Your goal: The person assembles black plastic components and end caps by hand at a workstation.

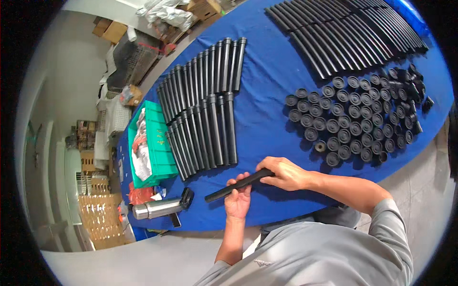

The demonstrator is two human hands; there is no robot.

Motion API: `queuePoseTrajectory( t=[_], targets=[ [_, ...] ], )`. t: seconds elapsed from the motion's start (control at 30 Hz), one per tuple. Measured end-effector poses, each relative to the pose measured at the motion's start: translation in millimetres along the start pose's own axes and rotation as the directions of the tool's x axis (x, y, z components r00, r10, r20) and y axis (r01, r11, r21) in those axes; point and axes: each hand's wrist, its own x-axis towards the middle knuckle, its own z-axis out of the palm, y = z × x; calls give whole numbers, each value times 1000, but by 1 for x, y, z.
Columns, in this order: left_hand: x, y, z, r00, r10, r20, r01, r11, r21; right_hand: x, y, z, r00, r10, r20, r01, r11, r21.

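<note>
A black tube (217,194) lies slantwise in my hands over the near part of the table. My left hand (237,202) is palm up beneath its middle, thumb and fingers curled round it. My right hand (285,173) is closed over the tube's right end from above and hides that end, so I cannot tell whether a cap is on it. Left of centre, two rows of black tubes with wider capped ends (224,66) lie side by side. To the right, many round black caps (353,112) are spread out, heaped toward the far right.
Plain black tubes (329,43) lie in rows at the far right on the blue cloth-covered table (267,128). A green crate (163,152) holding a silvery bag stands at the left edge. A steel flask (157,209) lies near it. Boxes (98,209) line the floor beyond.
</note>
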Motion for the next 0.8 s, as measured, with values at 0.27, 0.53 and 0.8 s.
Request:
queuePoseTrajectory(
  t=[0.27, 0.53, 0.8],
  targets=[
    [-1, 2, 1, 997, -40, -68, 36, 998, -60, 3, -8, -6, 999, -42, 0, 42, 999, 13],
    [-1, 2, -5, 999, -54, -1, 54, 997, -62, 5, -17, -10, 961, 250, 116, -272, 929, 251],
    [-2, -1, 8, 996, -54, -73, 51, 998, -48, 1, -15, -7, 984, 170, 48, -175, 972, 157]
  ],
)
